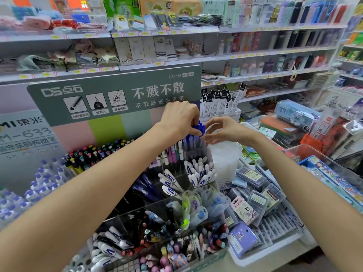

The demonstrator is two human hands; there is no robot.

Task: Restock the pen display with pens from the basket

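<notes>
Right now both bare arms reach forward over the clear acrylic pen display [198,154], a stepped rack of see-through compartments packed with pens. The left hand [179,118] comes down from above with its fingers curled around the tops of a bunch of blue-capped pens [193,138], which stand upright in the rear right compartment of the rack. The right hand [223,130] sits just beside that bunch on its right; its fingers are loosely bent and spread, the fingertips [204,138] close against the pens, though whether they actually touch is hard to tell, and it grips nothing. One step lower, white pens with blue lettering [199,173] lean in their own compartment, and pink and white pens [172,156] stand just left of the blue ones. Behind the hands rises a grey-green cardboard sign with white Chinese lettering [117,95]. A stack of clear plastic cups [225,161] stands right of the rack, touching or nearly touching its side. I cannot make out a basket from where I stand
</notes>
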